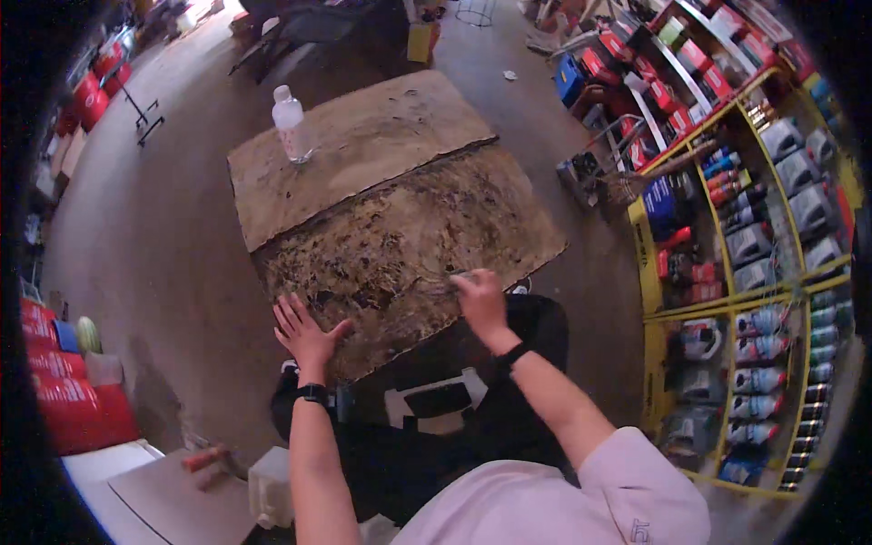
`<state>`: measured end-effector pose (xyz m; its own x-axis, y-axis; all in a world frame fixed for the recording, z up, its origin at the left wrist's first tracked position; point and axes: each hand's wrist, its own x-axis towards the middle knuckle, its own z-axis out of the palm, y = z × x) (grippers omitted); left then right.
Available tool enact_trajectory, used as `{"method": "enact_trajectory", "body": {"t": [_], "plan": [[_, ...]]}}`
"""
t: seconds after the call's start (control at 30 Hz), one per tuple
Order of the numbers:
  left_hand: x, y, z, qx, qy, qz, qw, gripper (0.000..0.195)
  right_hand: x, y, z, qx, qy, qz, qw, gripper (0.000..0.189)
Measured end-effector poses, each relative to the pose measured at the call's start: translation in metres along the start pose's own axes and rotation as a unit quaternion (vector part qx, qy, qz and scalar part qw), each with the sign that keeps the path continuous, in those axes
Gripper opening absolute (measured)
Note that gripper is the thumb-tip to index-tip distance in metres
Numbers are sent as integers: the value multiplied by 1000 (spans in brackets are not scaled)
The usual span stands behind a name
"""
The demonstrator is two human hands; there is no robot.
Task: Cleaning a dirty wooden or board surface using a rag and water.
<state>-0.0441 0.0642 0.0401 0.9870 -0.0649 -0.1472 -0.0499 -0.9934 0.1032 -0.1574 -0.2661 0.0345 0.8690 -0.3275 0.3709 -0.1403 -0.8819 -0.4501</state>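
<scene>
A low table topped with worn brown board [477, 225] stands before me. Its near part is rough, peeling and darkly stained, and a seam splits it from the smoother far part. My left hand [308, 338] lies spread on the near left edge, fingers apart, holding nothing. Over the near right part, my right hand [482, 303] has its fingers closed around a small thin greyish object [460, 277], mostly hidden and too blurred to name. A clear plastic bottle [291, 126] with a white cap stands upright on the far left part.
Yellow-framed shelving [729, 306] with several bottles and jugs lines the right side. A broom [627, 184] and a metal can [581, 178] are nearby. Red sacks [68, 395] and a watermelon [88, 336] sit at left. A whitish plastic jug [270, 487] stands by my left arm.
</scene>
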Motion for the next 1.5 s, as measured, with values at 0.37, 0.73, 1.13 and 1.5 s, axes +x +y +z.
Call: {"method": "enact_trajectory", "body": {"t": [0.37,0.73,1.13,1.5], "plan": [[4,11,8,30,15,17,999,134,115,21,45,-6,7,70,997,21],[-1,6,-5,-14,-4,-7,1000,130,57,12,28,19,-10,83,996,22],[-4,-2,-3,-10,0,-12,1000,129,25,1,12,18,-63,63,996,20],[-3,9,-2,-40,2,-3,999,128,82,-8,42,-18,-22,-5,1000,23]]}}
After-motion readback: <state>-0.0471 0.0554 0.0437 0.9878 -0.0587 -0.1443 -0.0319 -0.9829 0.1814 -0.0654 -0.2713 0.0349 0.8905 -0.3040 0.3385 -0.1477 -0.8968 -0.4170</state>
